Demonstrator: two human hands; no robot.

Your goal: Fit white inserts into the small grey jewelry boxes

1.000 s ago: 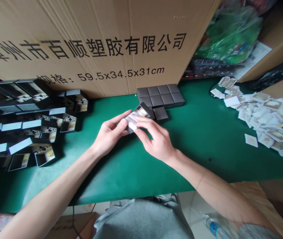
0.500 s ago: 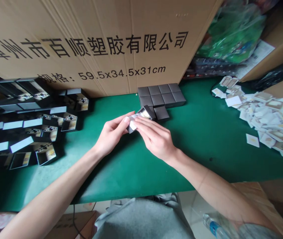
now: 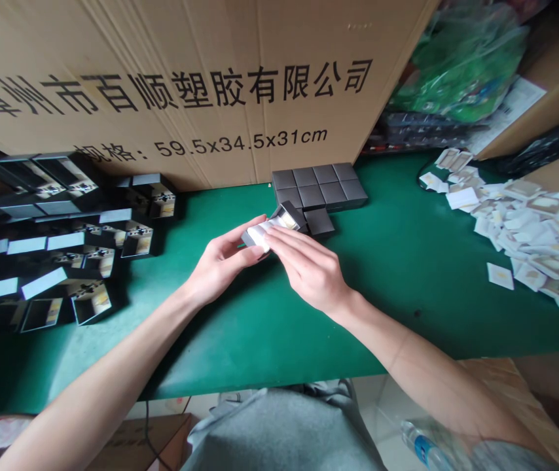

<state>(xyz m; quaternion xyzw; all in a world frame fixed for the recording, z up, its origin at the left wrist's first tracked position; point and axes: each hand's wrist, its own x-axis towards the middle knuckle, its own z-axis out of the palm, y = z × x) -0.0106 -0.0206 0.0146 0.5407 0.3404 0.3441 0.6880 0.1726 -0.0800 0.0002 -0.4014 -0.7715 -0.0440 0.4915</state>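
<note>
Above the green table point(image 3: 407, 261), my left hand point(image 3: 220, 261) grips a small dark open box point(image 3: 287, 217) from its near left side, thumb on top. My right hand point(image 3: 309, 268) has its fingers stretched along a white card point(image 3: 260, 233) lying in the box's mouth and presses on it. Just behind the box is a block of closed dark boxes point(image 3: 319, 186), laid flat side by side.
A big cardboard carton point(image 3: 186, 85) with printed lettering stands along the back. Several open dark boxes point(image 3: 63, 242) are piled at the left. Loose white cards point(image 3: 520, 229) lie heaped at the right. Green plastic bags point(image 3: 456, 65) sit at the back right.
My right fingers have slid forward over the white card, pushing it further into the box. The left hand has turned the box slightly. Everything else stays put.
</note>
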